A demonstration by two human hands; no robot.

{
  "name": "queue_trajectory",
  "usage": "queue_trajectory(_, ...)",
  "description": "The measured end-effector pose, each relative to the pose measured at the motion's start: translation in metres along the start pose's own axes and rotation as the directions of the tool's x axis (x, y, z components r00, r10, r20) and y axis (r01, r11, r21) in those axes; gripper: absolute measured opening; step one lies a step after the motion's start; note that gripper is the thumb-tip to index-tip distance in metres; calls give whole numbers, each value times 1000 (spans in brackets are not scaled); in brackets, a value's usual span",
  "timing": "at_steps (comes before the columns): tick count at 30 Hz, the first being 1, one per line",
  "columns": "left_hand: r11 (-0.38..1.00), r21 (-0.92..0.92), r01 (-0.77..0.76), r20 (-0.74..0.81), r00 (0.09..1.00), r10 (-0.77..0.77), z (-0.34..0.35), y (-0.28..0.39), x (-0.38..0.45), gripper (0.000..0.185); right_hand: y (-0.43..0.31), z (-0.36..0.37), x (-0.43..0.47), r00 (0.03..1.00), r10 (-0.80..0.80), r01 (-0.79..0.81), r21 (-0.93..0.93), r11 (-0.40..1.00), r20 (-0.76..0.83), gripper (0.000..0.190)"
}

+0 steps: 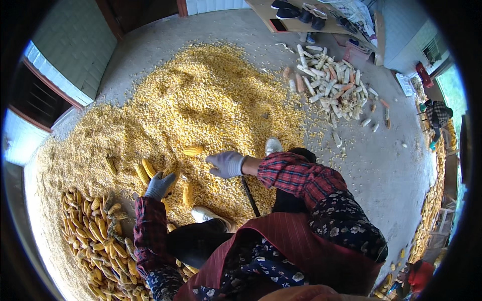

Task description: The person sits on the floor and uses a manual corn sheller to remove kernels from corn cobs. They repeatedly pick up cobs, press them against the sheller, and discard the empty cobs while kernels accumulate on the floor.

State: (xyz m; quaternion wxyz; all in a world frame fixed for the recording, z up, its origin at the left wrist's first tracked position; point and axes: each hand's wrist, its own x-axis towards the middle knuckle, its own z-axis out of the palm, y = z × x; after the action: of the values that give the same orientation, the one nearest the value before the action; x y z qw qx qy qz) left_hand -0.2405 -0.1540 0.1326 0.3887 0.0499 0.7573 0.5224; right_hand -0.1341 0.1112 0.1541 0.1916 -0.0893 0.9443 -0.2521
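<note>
My left hand (pixel 160 185), in a grey glove, is at the near left of a wide heap of loose corn kernels (pixel 222 90). It is closed on a corn cob (pixel 173 177) with kernels on; more yellow cobs (pixel 148 168) lie just beyond its fingers. My right hand (pixel 226 164), in a pale glove, is over the heap to the right with its fingers stretched out to the left; its palm side is hidden. A yellow corn cob (pixel 192 151) lies just past its fingertips, and another cob (pixel 187 194) lies between my hands. A thin black bar (pixel 250 197) slants below my right wrist.
Unshelled cobs are piled (pixel 98 240) at lower left. Stripped cobs (pixel 331 82) lie heaped at upper right, near a board (pixel 263 11) holding shoes. My white shoes (pixel 273 145) stand in the kernels. Two other people (pixel 438 114) are at the far right, beside a long row of corn (pixel 429 214).
</note>
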Motion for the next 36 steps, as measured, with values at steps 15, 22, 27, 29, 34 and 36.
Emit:
queue_trajectory(15, 853, -479, -207, -206, 971, 120, 107, 57, -36, 22, -1, -15, -17, 985, -40, -79, 651, 755, 165, 48)
queue_trajectory(22, 650, -734, -195, -275, 961, -22, 198, 5, -12, 33, 17, 20, -16, 971, 10, -188, 743, 643, 237, 30)
queue_trajectory(27, 684, -709, -172, -318, 943, -93, 206, -34, 25, 28, 21, 72, -36, 961, 194, -272, 786, 555, 197, 35)
queue_trajectory(29, 714, -679, -168, -341, 934, -105, 204, -45, 31, 25, 8, 84, -40, 924, 310, -379, 621, 686, 223, 42)
queue_trajectory(34, 839, -543, 24, -310, 923, -227, 212, -71, 33, 46, 29, 105, -48, 919, 387, -392, 235, 889, 71, 35)
queue_trajectory(36, 866, -498, 49, -289, 932, -218, 220, -80, 29, 45, 45, 114, -49, 840, 511, -431, 350, 832, -180, 34)
